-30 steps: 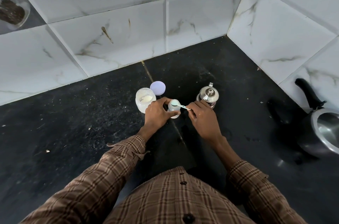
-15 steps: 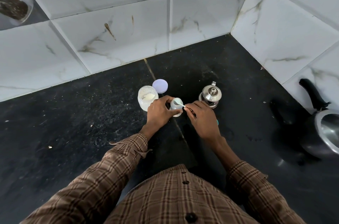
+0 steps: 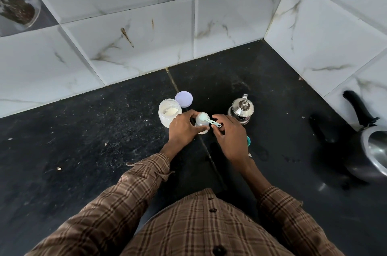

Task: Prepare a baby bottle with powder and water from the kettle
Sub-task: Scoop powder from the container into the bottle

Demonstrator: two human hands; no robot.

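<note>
Dark counter (image 3: 83, 151) corner, open leftward, left hand (image 3: 184, 128) gripping bottle (image 3: 202, 123), right hand (image 3: 228, 136) apparently pinching scoop (image 3: 209, 120)

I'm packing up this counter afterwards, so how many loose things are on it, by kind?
Powder jar: 1
Jar lid: 1
Baby bottle: 1
Scoop: 1
Steel kettle: 1
Teal cap: 1
Pressure cooker: 1
Total: 7

Glossy steel kettle (image 3: 241, 110), matt speckled black counter (image 3: 83, 140), glossy marbled tiles (image 3: 146, 25).
</note>
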